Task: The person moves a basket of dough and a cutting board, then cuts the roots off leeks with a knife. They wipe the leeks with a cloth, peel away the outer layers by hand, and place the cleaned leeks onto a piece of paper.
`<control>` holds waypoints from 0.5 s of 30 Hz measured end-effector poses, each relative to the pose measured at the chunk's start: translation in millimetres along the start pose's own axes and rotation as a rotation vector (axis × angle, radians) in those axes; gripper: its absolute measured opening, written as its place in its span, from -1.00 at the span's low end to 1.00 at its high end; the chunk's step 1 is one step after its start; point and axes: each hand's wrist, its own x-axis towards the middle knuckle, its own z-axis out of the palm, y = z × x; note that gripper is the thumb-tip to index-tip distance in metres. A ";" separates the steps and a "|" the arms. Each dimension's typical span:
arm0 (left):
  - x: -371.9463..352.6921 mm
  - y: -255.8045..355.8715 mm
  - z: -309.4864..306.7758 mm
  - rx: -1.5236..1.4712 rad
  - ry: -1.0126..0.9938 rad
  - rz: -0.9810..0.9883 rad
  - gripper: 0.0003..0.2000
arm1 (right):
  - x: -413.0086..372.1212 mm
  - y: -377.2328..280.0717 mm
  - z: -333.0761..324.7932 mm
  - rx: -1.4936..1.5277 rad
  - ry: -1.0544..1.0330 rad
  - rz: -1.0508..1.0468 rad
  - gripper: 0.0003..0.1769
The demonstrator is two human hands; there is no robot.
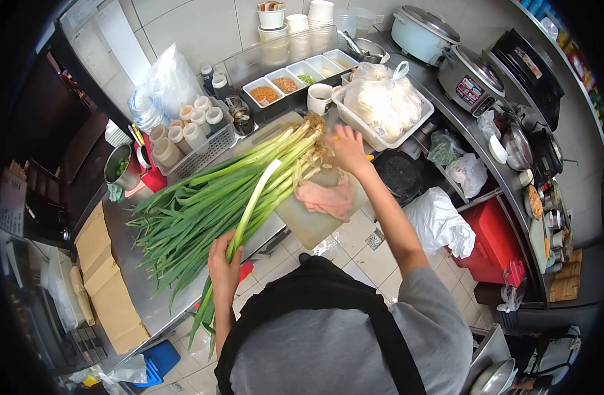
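A large bunch of green onions point(203, 194) lies across the steel counter, its rooty ends resting on a cutting board point(310, 224). My left hand point(224, 262) is closed round the green part of one onion stalk point(261, 191), whose white end points up over the bunch. Beside the root ends, my right hand point(349, 148) has its fingers bent around something with small orange-yellow parts, mostly hidden. A pink cloth point(326, 197) lies crumpled on the board below the roots.
Behind the board stand a topping tray point(269, 108), a white mug point(320, 98) and a white basket point(425, 117) with a bagged item. A bottle basket point(203, 155) is at the left, brown cardboard point(107, 276) at the lower left, rice cookers point(470, 79) at the right.
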 end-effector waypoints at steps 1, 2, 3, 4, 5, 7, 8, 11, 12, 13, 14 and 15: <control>-1.8 -0.4 0.1 0.001 -0.001 0.016 -0.66 | -7.6 12.9 24.9 -0.114 -0.108 -0.066 -0.78; 1.1 -0.3 -0.8 0.002 0.005 0.040 -0.66 | -4.2 12.9 24.6 -0.229 -0.205 -0.133 -0.79; 6.0 -0.5 -1.7 0.004 0.007 0.045 -0.66 | 5.8 15.3 22.9 -0.234 -0.171 -0.126 -0.80; 5.6 -1.9 -2.2 0.004 0.007 0.042 -0.66 | 13.5 17.6 21.8 -0.239 -0.146 -0.123 -0.81; 0.7 -2.4 -2.8 0.007 -0.004 0.029 -0.66 | 14.2 12.9 14.6 -0.237 -0.133 -0.118 -0.81; -2.4 -0.7 -3.6 0.001 -0.002 0.013 -0.67 | 13.8 9.9 14.9 -0.159 -0.135 -0.139 -0.85; -2.8 0.7 -4.0 0.007 -0.008 -0.001 -0.67 | 13.0 8.4 15.6 -0.146 -0.151 -0.146 -0.85; -1.2 1.7 -5.0 0.010 -0.011 -0.010 -0.66 | 10.6 18.3 31.6 -0.181 -0.099 -0.173 -0.81; -2.2 0.8 -5.9 0.011 -0.014 -0.014 -0.66 | 6.3 20.8 35.4 -0.169 -0.051 -0.168 -0.78; -2.8 0.0 -6.7 0.012 -0.011 -0.021 -0.66 | 1.7 22.8 39.8 -0.156 -0.006 -0.163 -0.74; -2.9 -0.8 -7.3 0.012 -0.009 -0.028 -0.66 | 0.9 20.6 34.5 -0.123 -0.007 -0.109 -0.71; -3.3 -1.8 -7.9 0.013 -0.007 -0.034 -0.66 | 1.6 16.2 21.3 -0.090 -0.009 -0.055 -0.66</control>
